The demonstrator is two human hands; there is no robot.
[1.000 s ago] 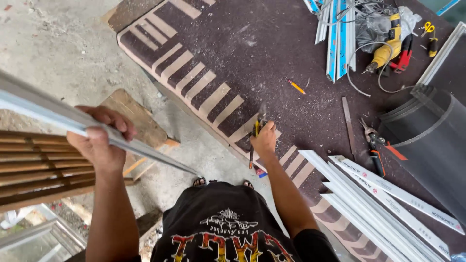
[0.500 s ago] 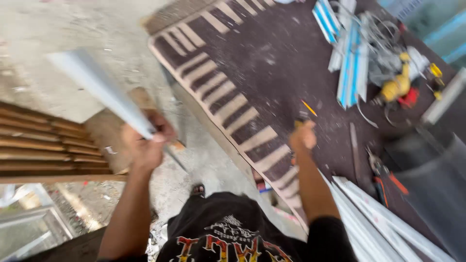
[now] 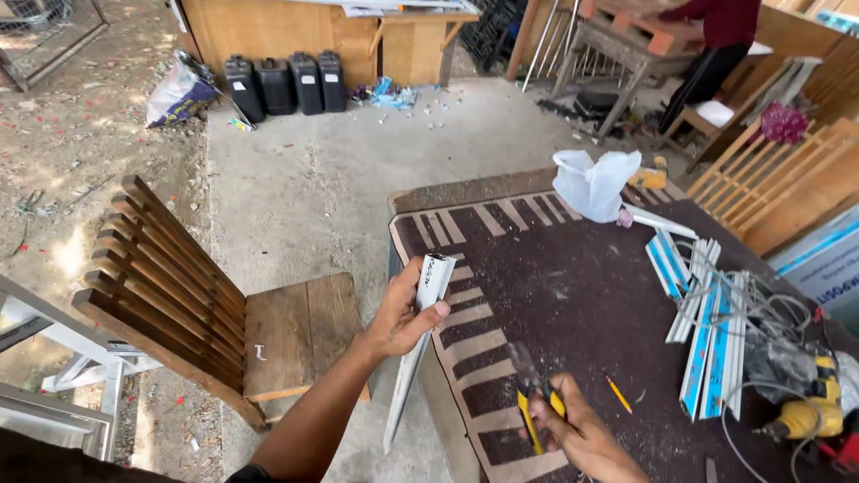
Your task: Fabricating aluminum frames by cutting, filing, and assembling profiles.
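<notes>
We see the left hand (image 3: 404, 315) closed around a long white profile strip (image 3: 419, 335), which it holds almost upright. The upper end of the strip stands above the fingers, and the lower end hangs down beside the edge of the desk (image 3: 573, 295). The strip is in the air between the desk and a wooden slatted chair (image 3: 215, 309) that stands on the concrete floor to the left.

The right hand (image 3: 573, 429) is over the dark top of the desk, near its front edge, and it is closed on a pair of yellow-handled snips (image 3: 537, 402). The blades are blurred, so we cannot tell if they are open.

A yellow pencil (image 3: 617, 394) lies just beside this hand. More to the right lie white and blue strips (image 3: 707, 331), loose cables and a yellow power drill (image 3: 805, 413). A white plastic bag (image 3: 592, 183) rests at the far side of the desk. Behind, another person (image 3: 716, 40) stands at a wooden bench.
</notes>
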